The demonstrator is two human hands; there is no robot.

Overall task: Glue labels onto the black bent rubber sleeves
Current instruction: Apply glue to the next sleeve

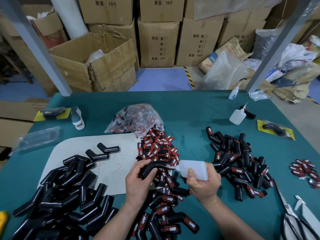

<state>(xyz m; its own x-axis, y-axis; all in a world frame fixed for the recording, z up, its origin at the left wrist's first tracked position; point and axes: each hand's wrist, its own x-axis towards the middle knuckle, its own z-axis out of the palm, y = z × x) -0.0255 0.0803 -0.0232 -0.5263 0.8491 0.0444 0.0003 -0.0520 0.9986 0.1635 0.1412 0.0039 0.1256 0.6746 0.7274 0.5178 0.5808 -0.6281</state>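
We are at the gluing step. Our left hand (138,181) curls its fingers and thumb round a black bent rubber sleeve (150,168) and holds it just above the near edge of the heap of red-and-black printed labels (159,148), which lies at twelve o'clock from our hands. Our right hand (202,186) grips a translucent white plastic squeeze bottle (194,169), laid almost level, with its nozzle aimed toward nine o'clock at the sleeve's free leg. The tip is very near the rubber, but we cannot tell whether it touches. The side of the held sleeve that we see carries no label. On the teal surface (190,110) a heap of bare black sleeves (57,196) lies at eight o'clock, partly on a white sheet (78,148), and labelled sleeves (242,161) lie piled at three o'clock, with more near us at six o'clock. We judge that the next move calls for a light squeeze to lay a small line of glue on the flat of the leg. The bottle then has to be put aside or shifted in the hand, one label pinched off the heap and pressed squarely on the wet patch. Too much glue would likely smear the rubber or stick our fingers.
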